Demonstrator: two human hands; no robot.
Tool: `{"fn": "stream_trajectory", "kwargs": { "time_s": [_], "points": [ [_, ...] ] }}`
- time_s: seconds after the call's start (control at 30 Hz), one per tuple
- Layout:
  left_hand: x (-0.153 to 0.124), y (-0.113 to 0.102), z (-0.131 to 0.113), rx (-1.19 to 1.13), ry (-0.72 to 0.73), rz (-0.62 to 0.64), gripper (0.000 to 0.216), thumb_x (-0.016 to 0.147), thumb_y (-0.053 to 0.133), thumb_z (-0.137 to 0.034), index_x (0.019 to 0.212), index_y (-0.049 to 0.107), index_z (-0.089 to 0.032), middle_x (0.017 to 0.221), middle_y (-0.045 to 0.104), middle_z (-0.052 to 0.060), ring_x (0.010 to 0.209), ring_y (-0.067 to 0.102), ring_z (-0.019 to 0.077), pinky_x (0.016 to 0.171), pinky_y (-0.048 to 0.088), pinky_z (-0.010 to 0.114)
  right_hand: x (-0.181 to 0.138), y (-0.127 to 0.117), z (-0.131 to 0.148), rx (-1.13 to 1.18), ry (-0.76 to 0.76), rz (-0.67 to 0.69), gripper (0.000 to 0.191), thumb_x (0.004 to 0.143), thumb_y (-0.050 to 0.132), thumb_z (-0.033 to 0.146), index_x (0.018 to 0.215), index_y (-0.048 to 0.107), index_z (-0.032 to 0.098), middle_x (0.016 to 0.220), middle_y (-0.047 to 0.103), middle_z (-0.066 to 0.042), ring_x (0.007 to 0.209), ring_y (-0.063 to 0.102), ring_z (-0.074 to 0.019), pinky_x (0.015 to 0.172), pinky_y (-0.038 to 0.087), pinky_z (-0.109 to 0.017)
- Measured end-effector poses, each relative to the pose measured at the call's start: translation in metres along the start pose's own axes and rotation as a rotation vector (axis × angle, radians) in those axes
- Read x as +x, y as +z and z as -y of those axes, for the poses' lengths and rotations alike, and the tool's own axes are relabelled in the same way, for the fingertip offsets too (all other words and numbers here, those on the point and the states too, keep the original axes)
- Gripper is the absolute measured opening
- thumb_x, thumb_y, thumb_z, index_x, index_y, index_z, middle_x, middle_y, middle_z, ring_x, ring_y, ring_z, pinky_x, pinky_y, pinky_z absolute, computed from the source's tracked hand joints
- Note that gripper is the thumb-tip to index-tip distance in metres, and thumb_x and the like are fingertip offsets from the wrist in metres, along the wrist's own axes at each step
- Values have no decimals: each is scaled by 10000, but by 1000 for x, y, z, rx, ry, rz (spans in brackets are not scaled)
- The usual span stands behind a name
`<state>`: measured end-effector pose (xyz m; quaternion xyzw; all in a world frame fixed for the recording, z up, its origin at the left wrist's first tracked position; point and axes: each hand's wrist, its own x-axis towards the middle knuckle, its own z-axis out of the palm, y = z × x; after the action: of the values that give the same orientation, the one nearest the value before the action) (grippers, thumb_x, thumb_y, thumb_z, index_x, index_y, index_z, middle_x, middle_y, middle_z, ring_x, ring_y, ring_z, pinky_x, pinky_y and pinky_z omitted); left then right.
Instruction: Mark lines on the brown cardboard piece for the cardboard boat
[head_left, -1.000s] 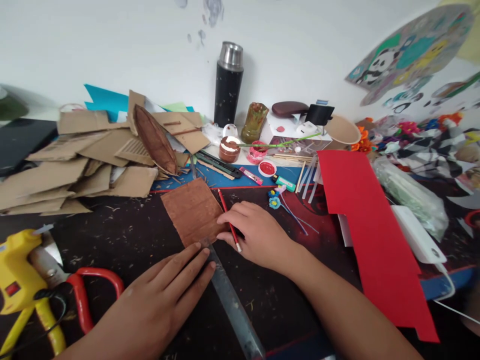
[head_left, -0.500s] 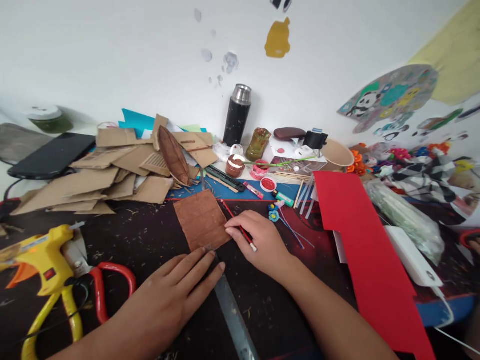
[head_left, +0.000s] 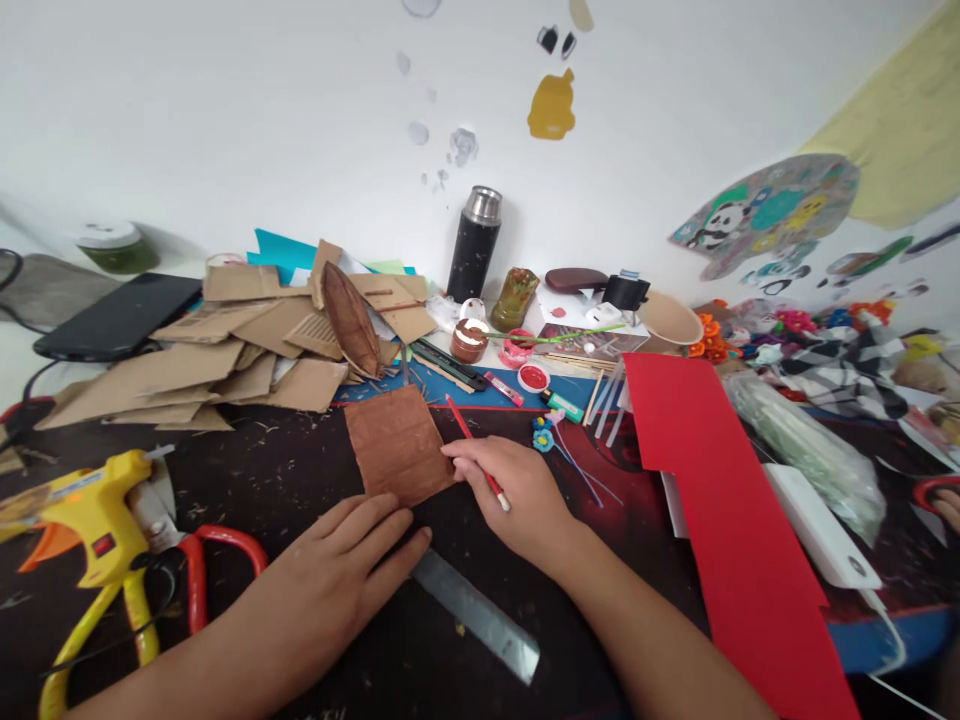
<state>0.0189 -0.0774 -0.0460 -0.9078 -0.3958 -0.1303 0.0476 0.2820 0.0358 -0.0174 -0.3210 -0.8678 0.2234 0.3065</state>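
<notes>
A brown painted cardboard square (head_left: 397, 440) lies flat on the dark tabletop. My left hand (head_left: 345, 560) rests at its near edge, with the fingertips just over the brown surface. From under the thumb and fingers of that hand a metal ruler (head_left: 480, 612) slants toward the near right; its far end is hidden by the hand. In my right hand (head_left: 517, 500) is a red pencil (head_left: 471, 430) with a white eraser end, pinched between thumb and fingers. The pencil's tip points away from me, beside the square's right edge, while the fingertips are close to that edge.
Red-handled scissors (head_left: 196, 570) and a yellow glue gun (head_left: 112, 530) lie at the left. Cardboard pieces (head_left: 180, 375) are piled behind. A black thermos (head_left: 474, 250) and small paint pots (head_left: 534, 377) stand at the back. Red card (head_left: 720, 520) lies right; another person's hand (head_left: 949, 508) shows beyond.
The ruler has swung so that its near end points further right, and my left hand has shifted slightly left. My right hand still holds the pencil, now turned a little.
</notes>
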Motion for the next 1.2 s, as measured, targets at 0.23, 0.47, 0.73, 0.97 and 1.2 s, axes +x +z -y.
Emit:
{"fn": "stream_trajectory", "kwargs": {
  "time_s": [0.23,0.47,0.73,0.97,1.2],
  "points": [
    [5,-10,-1,-106,4,-71,446,1041,612,-57,1419,744,-253,1142,806,37,1056,729,233,1011,557,369,2,2,-1,-27,74,18,197,1178,648,255,1305,798,245,1173,889,-102,1097,831,-265,989,670,-427],
    [14,-34,10,-448,-44,-247,375,1112,461,-22,1214,748,-239,969,764,26,851,723,176,791,578,277,1,2,1,16,1,100,220,1187,649,291,1312,814,216,1175,886,-125,1065,809,-271,954,678,-432],
    [12,-53,43,-614,-276,-180,237,1192,523,-203,1105,738,-250,979,790,5,855,772,139,769,616,182,3,0,5,307,178,50,194,1175,686,343,1179,860,259,1077,919,-54,982,869,-221,930,675,-368],
    [12,-62,68,-635,-528,-261,227,1081,665,-457,956,791,-314,868,812,-33,757,775,173,683,617,228,9,-11,1,592,437,-228,313,1178,670,505,1115,829,243,957,929,-56,879,908,-240,842,715,-369],
    [8,-56,77,-711,-660,-91,331,1030,652,-594,977,830,-321,950,867,-13,858,829,235,766,649,311,5,-10,8,232,167,-271,124,1124,745,293,1199,835,256,1118,931,-59,1046,893,-245,977,711,-403]
  ]
}}
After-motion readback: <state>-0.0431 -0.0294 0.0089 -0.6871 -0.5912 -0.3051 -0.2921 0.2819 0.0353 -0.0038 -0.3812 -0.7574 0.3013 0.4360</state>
